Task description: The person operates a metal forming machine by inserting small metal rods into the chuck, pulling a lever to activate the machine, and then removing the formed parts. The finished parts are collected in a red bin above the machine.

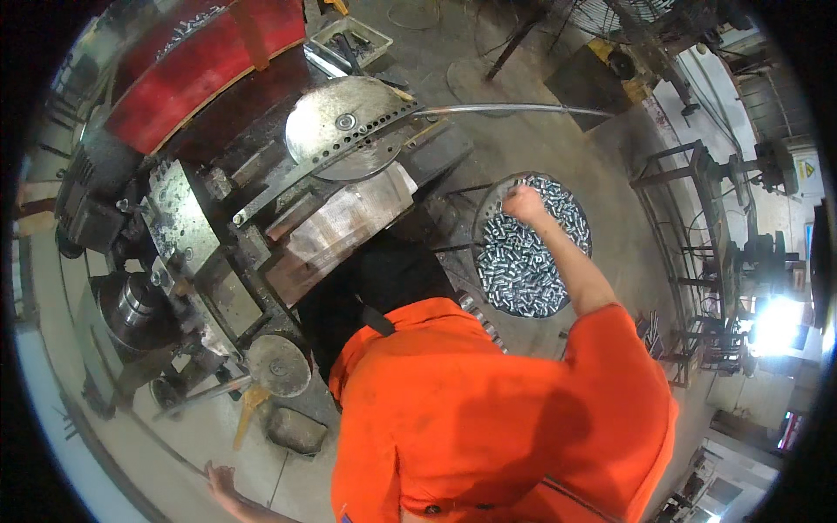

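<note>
My right hand (pixel 525 205) is closed in a fist over the far left part of a round tub heaped with small shiny metal cylinders (pixel 521 266). Whatever its fingers hold, if anything, is hidden. Down at the lower left, my left hand (pixel 221 479) is stretched out to the side, its fingers curled at the end of a thin dark rod (pixel 170 449). That rod runs up toward the machine (pixel 183 218) on my left. A large metal disc (pixel 336 122) with a perforated flat bar (pixel 327 161) across it sits on the machine's far side.
A long pipe (pixel 514 108) juts right from the bar, above the floor. A red curved panel (pixel 209 78) stands at the far left. A tray of tools (pixel 353 42) lies beyond the disc. Metal racks (pixel 697 227) stand at right, a fan (pixel 628 13) at far right.
</note>
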Tool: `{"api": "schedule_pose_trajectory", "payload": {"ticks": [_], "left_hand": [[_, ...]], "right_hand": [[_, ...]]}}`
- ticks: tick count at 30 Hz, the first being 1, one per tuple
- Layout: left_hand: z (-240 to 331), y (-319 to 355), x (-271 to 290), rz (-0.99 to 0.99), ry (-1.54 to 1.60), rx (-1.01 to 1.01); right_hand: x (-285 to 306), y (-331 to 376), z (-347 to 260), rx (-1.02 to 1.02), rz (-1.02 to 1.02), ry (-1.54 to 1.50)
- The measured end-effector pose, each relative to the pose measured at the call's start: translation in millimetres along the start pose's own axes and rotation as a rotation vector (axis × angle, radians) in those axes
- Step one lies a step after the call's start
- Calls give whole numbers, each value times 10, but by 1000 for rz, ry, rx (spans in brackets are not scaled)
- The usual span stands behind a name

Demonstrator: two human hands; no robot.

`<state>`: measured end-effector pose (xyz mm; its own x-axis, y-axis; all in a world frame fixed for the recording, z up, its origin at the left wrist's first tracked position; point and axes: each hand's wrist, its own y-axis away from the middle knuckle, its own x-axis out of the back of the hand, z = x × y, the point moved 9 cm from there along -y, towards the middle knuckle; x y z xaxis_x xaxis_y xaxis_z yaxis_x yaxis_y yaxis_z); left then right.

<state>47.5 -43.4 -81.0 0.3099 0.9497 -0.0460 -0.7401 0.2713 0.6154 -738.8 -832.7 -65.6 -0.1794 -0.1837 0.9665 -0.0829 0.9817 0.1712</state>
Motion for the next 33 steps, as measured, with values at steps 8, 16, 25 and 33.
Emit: {"api": "schedule_pose_trajectory", "payload": {"ticks": [8, 16, 25, 33], "left_hand": [[482, 598, -210, 289, -576, -81], [777, 1321, -1336, 283, -356, -381], [753, 1382, -1408, 224, -262, -323], [857, 1414, -1310, 410, -582, -424]], "right_hand": [[-919, -41, -348, 33, -207, 191], [-952, -51, -229, 215, -102, 144], [810, 211, -1737, 515, 99, -699], [1619, 1669, -5580, 1500, -122, -631]]}}
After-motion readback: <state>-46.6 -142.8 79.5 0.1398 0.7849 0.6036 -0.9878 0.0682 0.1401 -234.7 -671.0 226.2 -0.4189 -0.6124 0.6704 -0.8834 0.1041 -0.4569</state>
